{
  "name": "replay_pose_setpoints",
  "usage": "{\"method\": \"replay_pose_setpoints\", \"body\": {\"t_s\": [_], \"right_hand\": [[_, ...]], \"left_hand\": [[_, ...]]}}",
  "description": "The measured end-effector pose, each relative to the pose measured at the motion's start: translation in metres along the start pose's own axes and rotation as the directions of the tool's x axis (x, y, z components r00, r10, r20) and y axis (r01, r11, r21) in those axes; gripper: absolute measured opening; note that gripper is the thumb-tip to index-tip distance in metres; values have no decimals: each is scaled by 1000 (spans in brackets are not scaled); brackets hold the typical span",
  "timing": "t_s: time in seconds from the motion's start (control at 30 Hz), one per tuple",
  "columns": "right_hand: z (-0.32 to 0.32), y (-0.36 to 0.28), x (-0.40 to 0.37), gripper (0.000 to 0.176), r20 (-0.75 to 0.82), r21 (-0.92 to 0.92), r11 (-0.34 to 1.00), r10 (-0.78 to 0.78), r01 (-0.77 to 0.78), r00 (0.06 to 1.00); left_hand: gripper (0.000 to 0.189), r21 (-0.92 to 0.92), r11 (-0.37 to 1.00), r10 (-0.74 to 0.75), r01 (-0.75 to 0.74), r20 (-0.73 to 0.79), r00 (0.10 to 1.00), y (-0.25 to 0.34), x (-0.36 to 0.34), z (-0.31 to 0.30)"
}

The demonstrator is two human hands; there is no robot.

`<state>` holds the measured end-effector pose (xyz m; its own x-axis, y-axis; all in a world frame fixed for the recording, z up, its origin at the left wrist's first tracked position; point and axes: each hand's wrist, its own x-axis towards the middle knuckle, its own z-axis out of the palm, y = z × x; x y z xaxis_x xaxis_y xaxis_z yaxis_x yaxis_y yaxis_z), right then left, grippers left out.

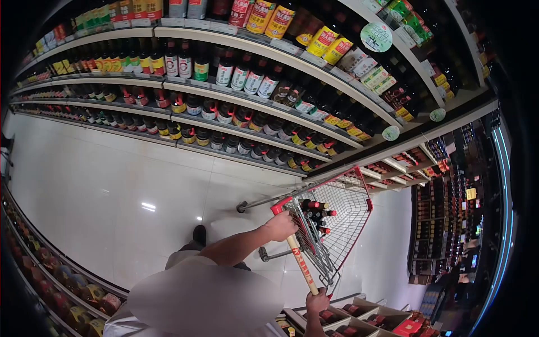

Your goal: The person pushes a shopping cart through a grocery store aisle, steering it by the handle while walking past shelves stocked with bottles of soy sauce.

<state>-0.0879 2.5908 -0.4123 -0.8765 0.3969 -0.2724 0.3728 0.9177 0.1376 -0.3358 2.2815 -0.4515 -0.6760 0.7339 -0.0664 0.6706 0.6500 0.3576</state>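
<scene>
My left hand (281,226) is wrapped round the upper end of a shopping cart's pale yellow handle (301,263), beside its red corner piece. At the other end of that handle, my right hand (318,301) is closed on it, partly at the edge of a shelf unit in view. Red lettering shows on the bar between my hands. The wire shopping cart (351,216) has red trim along its rim. Several dark bottles (314,213) with red or dark caps are grouped inside, near the handle end.
Long shelves (236,36) of sauce bottles and boxes run along the upper side. Another stocked shelf (62,269) lines the lower left. Divided bins (365,317) of bottles stand close by my right hand. Pale glossy floor (129,168) lies between, with my dark shoe (200,235) on it.
</scene>
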Motion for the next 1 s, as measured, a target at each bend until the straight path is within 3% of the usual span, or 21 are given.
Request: {"method": "replay_pose_setpoints", "body": {"t_s": [0.1,0.13,0.4,0.5,1.0], "right_hand": [[-7,1,-9,13,52,66,998,-25,22,998],[-11,2,-11,12,45,81,996,-48,44,998],[-10,28,-19,11,-81,286,918,-263,275,961],[-7,35,-23,11,-116,354,877,-304,325,946],[11,79,-38,24,-168,321,805,-471,500,866]], "left_hand": [[4,-26,999,-29,29,-21,999,9,-13,8],[5,-6,1000,-30,30,56,998,13,-15,-3],[9,-15,999,-47,45,-201,978,34,-37,6],[11,88,984,-159,155,43,986,48,-35,-5],[14,224,938,-276,264,19,961,112,-76,-14]]}}
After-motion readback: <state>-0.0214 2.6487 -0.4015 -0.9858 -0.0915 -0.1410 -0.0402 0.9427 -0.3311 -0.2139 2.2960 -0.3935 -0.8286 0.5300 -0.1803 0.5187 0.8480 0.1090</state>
